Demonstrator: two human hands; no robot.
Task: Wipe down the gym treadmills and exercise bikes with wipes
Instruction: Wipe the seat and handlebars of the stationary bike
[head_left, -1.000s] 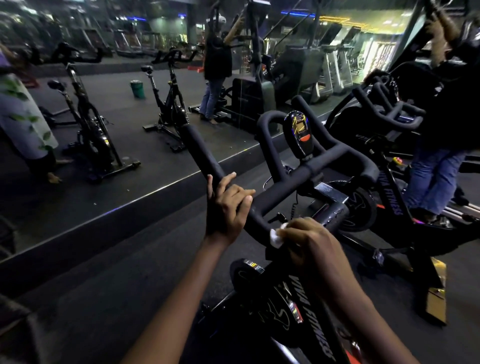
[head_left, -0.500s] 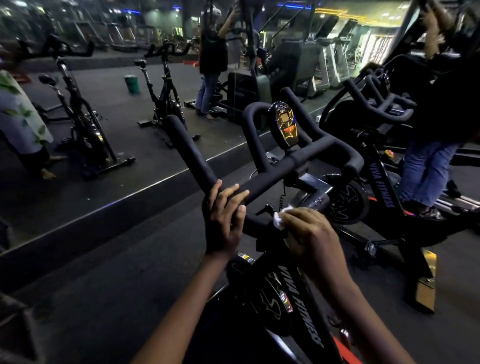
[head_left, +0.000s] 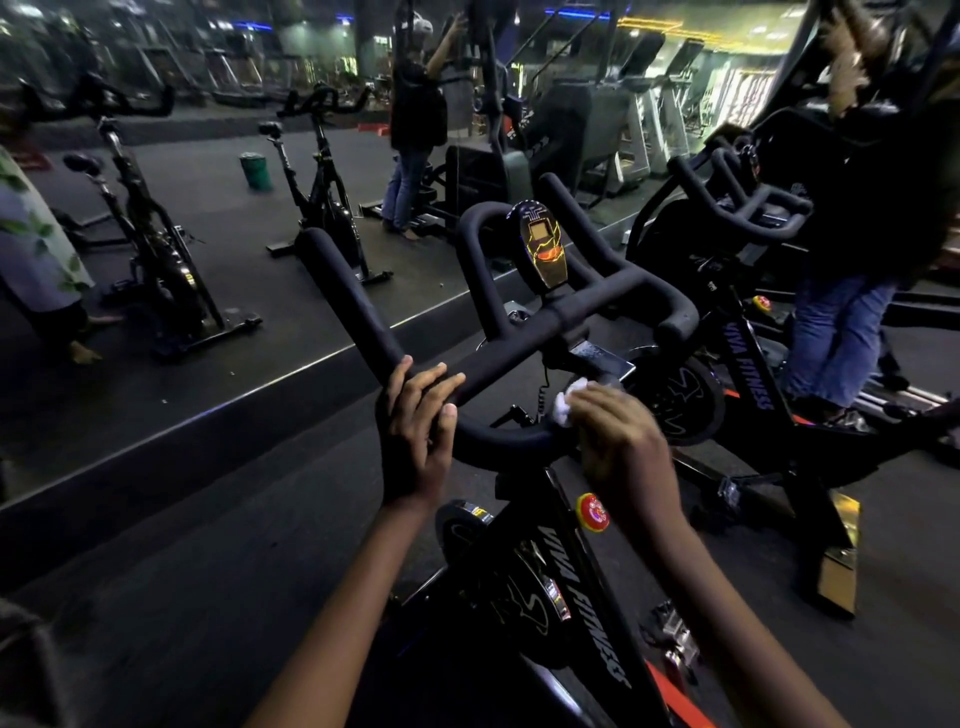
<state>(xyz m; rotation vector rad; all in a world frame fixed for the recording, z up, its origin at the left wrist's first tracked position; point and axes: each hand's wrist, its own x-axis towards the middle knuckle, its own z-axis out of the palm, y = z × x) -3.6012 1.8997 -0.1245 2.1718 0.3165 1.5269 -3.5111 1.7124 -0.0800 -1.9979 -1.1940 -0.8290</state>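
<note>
Since the earlier frame, a red knob (head_left: 592, 512) on the frame of the exercise bike (head_left: 582, 618) has been uncovered below the right hand (head_left: 621, 447), which has been kept at the near bend of the handlebar (head_left: 498, 364). A white wipe (head_left: 567, 402) is pinched in the curled fingers of this hand and pressed against the bar. The left hand (head_left: 415, 431) is wrapped around the left arm of the handlebar. A small console (head_left: 543, 249) is mounted behind the handlebar. A second bike (head_left: 737, 332) is placed right of the handlebar, with a person in jeans (head_left: 836, 332) beyond it. Far behind the handlebar, a green bin (head_left: 255, 170) is seen on the floor.
</note>
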